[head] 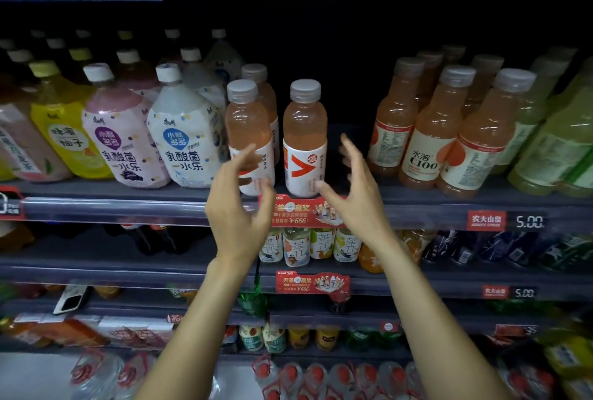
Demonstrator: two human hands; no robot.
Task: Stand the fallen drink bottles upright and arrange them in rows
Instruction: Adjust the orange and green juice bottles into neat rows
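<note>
Two pink drink bottles with white-and-red labels stand upright at the front of the top shelf (128, 207): the left bottle (247, 123) and the right bottle (305, 130). A third like bottle (260, 82) stands behind the left one. My left hand (239, 204) hovers in front of the left bottle, fingers loosely curved, holding nothing. My right hand (356, 194) hovers just right of the right bottle, fingers spread and curved, also holding nothing. I see no fallen bottle on this shelf.
Big white, pink and yellow bottles (183, 130) crowd the shelf's left. Orange C100 bottles (430, 130) and green ones (558, 143) stand at the right, with a dark gap (349, 104) between them and the pink bottles. Lower shelves hold tea bottles (298, 245).
</note>
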